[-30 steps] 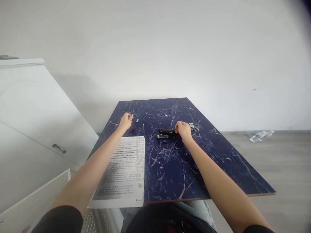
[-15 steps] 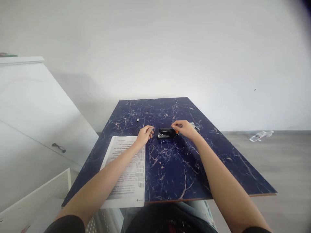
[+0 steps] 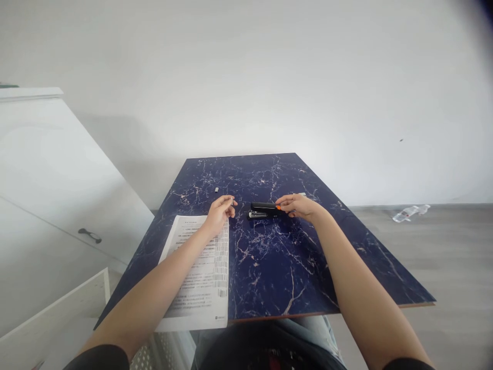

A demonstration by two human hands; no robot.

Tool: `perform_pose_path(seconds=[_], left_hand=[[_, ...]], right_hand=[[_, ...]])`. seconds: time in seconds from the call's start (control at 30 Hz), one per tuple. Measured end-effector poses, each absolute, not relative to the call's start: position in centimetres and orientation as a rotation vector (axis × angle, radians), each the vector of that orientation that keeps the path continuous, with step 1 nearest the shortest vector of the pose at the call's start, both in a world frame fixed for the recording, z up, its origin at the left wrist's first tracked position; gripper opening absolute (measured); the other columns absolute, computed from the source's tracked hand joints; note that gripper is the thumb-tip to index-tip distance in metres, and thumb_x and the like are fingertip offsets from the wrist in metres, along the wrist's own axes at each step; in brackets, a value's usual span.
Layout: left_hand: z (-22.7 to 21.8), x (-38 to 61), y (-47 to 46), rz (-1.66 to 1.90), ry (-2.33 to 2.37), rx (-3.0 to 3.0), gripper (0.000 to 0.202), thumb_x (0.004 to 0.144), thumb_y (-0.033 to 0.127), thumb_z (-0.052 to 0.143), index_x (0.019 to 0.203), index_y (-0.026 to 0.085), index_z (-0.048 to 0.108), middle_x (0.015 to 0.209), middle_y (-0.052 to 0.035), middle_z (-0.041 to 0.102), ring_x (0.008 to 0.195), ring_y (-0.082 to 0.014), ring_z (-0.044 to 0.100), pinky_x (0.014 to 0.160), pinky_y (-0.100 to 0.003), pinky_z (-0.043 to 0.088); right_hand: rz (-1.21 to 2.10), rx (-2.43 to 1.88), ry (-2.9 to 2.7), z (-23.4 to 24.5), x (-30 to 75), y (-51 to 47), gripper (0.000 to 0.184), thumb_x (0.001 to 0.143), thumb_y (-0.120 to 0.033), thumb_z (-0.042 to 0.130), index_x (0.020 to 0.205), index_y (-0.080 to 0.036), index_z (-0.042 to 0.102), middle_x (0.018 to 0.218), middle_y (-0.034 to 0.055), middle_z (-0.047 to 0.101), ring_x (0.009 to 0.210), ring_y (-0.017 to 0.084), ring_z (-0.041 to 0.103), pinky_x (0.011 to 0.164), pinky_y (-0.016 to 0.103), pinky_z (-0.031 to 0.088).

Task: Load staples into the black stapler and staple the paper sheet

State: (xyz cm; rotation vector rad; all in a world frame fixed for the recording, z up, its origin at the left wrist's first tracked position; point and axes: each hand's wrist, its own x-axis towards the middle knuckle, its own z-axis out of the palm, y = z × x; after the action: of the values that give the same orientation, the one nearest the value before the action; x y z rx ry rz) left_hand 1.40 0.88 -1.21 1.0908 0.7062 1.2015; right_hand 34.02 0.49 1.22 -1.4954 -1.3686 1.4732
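Note:
A black stapler (image 3: pixel 264 207) with an orange part near its rear lies on the dark blue table, its front end pointing left. At that rear end, my right hand (image 3: pixel 298 206) closes its fingers on the stapler. My left hand (image 3: pixel 220 213) is raised above the top right corner of a printed sheet (image 3: pixel 192 288), apart from the stapler. Its thumb and fingers pinch a small silvery piece (image 3: pixel 231 201), which looks like a strip of staples but is too small to be sure. Another small pale grey piece (image 3: pixel 216 189) sits on the table beyond my left hand.
The blue marbled table (image 3: pixel 265 288) stands against a white wall. A pale flat item (image 3: pixel 299 194) lies partly hidden behind my right hand. To the left is a white cabinet (image 3: pixel 57 169) with a dark handle. Clear plastic (image 3: pixel 410 213) lies on the floor at right.
My left hand has drawn back a little to the left, away from the stapler. My right hand has lowered from above the stapler's rear and now grips it there.

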Motion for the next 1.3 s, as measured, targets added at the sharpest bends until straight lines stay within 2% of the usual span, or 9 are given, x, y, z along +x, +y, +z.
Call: perform_pose_path(seconds=[0.13,0.33,0.53,0.83,0.97,1.07,1.13,1.23,1.3], left_hand=[[-1.0,1.5,0.6,1.182,0.762,1.081,0.032,0.083,0.033,0.07,0.111,0.017,0.066,0.087,-0.003,0.061,0.052,-0.0067,0.049,0.041,-0.02,0.033],[-0.9,1.4,0.6,1.251,0.787,1.094,0.024,0.083,0.03,0.065,0.103,0.017,0.069,0.082,-0.001,0.059,0.044,-0.0035,0.04,0.039,-0.02,0.029],[-1.3,1.4,0.8,1.273,0.784,1.088,0.025,0.082,0.032,0.066,0.103,0.018,0.069,0.083,-0.0014,0.059,0.046,-0.0038,0.041,0.04,-0.02,0.03],[-1.4,1.5,0.8,1.258,0.79,1.099,0.025,0.083,0.032,0.064,0.102,0.017,0.067,0.082,-0.0018,0.059,0.046,-0.0048,0.042,0.041,-0.02,0.033],[-1.2,1.5,0.8,1.235,0.755,1.033,0.019,0.078,0.025,0.062,0.095,0.016,0.063,0.081,-0.0027,0.061,0.05,-0.0063,0.045,0.044,-0.021,0.035],[-1.0,1.4,0.9,1.168,0.71,0.951,0.016,0.076,0.024,0.059,0.09,0.017,0.059,0.079,-0.0023,0.058,0.053,-0.0084,0.046,0.047,-0.022,0.036],[-0.7,1.3,0.8,1.125,0.75,1.006,0.015,0.08,0.03,0.057,0.088,0.018,0.058,0.071,0.0008,0.05,0.05,-0.0089,0.04,0.046,-0.023,0.034],[-0.4,1.2,0.1,1.091,0.957,1.453,0.018,0.085,0.038,0.061,0.089,0.02,0.063,0.063,0.0038,0.041,0.05,-0.0101,0.034,0.05,-0.024,0.032],[-0.3,1.4,-0.4,1.046,1.085,1.868,0.021,0.082,0.039,0.069,0.095,0.022,0.068,0.066,0.0021,0.045,0.057,-0.0128,0.041,0.057,-0.026,0.035]], right_hand=[[1.535,-1.452,-1.285,1.1,33.8,0.6,0.033,0.067,-0.024,0.08,0.099,-0.024,0.075,0.093,0.0064,0.069,0.072,0.014,0.056,0.058,0.024,0.048],[1.531,-1.483,-1.188,1.4,32.9,0.4,0.034,0.065,-0.018,0.077,0.099,-0.023,0.073,0.087,0.0058,0.069,0.068,0.013,0.054,0.054,0.023,0.045],[1.443,-1.546,-1.194,1.2,32.7,0.5,0.037,0.062,-0.016,0.078,0.098,-0.021,0.073,0.076,0.0036,0.066,0.063,0.012,0.05,0.048,0.02,0.036],[1.429,-1.536,-1.198,1.0,32.4,0.7,0.036,0.06,-0.018,0.076,0.096,-0.021,0.073,0.077,0.0035,0.067,0.063,0.012,0.05,0.049,0.021,0.036],[1.421,-1.531,-1.232,1.0,32.5,0.6,0.036,0.058,-0.021,0.076,0.094,-0.021,0.072,0.077,0.004,0.067,0.063,0.013,0.05,0.049,0.022,0.036],[1.274,-1.497,-1.326,0.8,32.3,0.7,0.035,0.06,-0.027,0.074,0.095,-0.021,0.071,0.08,0.0039,0.067,0.063,0.013,0.05,0.049,0.023,0.034],[1.104,-1.448,-1.382,0.7,32.0,0.7,0.033,0.066,-0.034,0.072,0.097,-0.02,0.071,0.083,0.004,0.067,0.063,0.013,0.05,0.05,0.024,0.034],[0.875,-1.383,-1.501,0.9,31.2,0.6,0.029,0.078,-0.044,0.068,0.095,-0.021,0.072,0.089,0.0049,0.069,0.07,0.015,0.054,0.062,0.027,0.042],[0.727,-1.364,-1.632,1.2,30.6,0.4,0.029,0.083,-0.048,0.067,0.093,-0.022,0.074,0.094,0.0055,0.07,0.079,0.018,0.058,0.073,0.031,0.046]])
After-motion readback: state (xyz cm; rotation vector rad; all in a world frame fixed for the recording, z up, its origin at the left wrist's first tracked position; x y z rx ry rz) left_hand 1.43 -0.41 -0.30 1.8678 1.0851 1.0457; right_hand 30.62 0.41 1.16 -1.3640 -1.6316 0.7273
